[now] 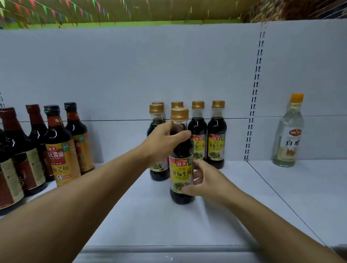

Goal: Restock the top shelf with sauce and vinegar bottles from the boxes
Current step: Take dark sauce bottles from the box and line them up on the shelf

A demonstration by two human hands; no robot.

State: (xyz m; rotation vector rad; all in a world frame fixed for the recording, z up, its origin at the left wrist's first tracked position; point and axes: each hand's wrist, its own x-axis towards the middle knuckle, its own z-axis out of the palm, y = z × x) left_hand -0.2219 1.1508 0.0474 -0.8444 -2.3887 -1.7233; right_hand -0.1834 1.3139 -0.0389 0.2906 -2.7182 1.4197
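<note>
The step in hand looks like setting one more soy bottle [182, 161] onto the shelf [204, 222] and squaring it up. It stands upright on the shelf board, in front of the others of its kind. The left hand [164, 140] grips its shoulder just under the gold cap, fingers curled round the neck from the left. The right hand [207, 179] touches the lower body at the label, fingers loosely bent against the side and thumb near the base, steadying more than clamping; whether it truly grips cannot be told.

Just behind the hands stand five more bottles of the same sauce [216, 137], gold-capped, dark liquid filling them up to the base of the neck. The held one is equally full.

The next move probably calls for turning the label forward and nudging the bottle into line with its neighbours, then letting go with both hands without rocking it.

Well left of the left hand stands a group of larger dark bottles [60, 144] with dark red caps. Well right of the right hand stands a single vinegar bottle [288, 134], clear liquid, orange cap. No boxes are in view.
</note>
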